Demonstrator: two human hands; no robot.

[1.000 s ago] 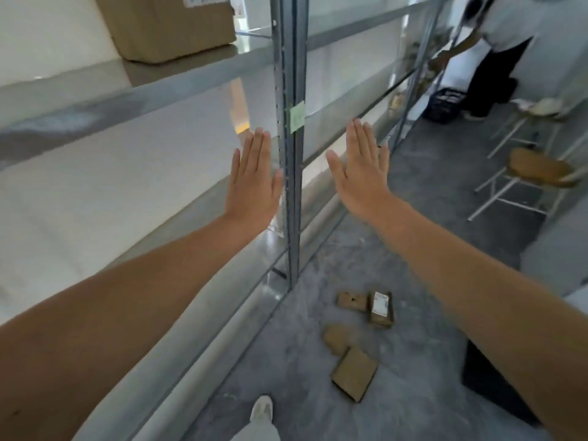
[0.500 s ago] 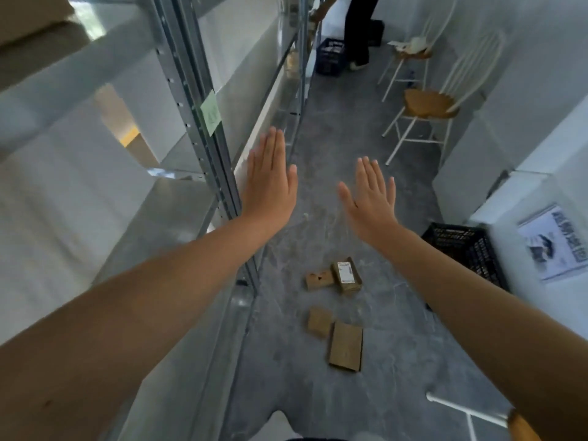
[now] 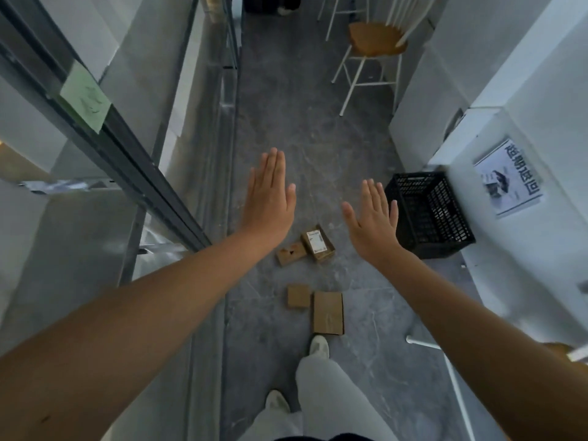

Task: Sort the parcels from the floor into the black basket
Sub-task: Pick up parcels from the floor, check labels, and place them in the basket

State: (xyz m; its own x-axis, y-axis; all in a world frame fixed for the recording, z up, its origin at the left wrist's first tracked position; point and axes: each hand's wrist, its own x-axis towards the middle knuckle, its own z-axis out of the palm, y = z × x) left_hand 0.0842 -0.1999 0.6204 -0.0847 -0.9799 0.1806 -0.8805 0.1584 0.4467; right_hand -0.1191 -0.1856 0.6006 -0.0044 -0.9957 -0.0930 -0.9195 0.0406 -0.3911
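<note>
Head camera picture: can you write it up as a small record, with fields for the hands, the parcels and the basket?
Left hand: open, fingers straight, holding nothing
Right hand: open, holding nothing
Parcels: four, cardboard, lying on the floor, one with a label
Black basket: on the floor, right of the parcels, no parcel seen inside
Progress: nothing sorted yet

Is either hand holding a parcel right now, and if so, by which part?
Nothing is held. The left hand and right hand are both open, flat, above the parcels on the floor.
</note>
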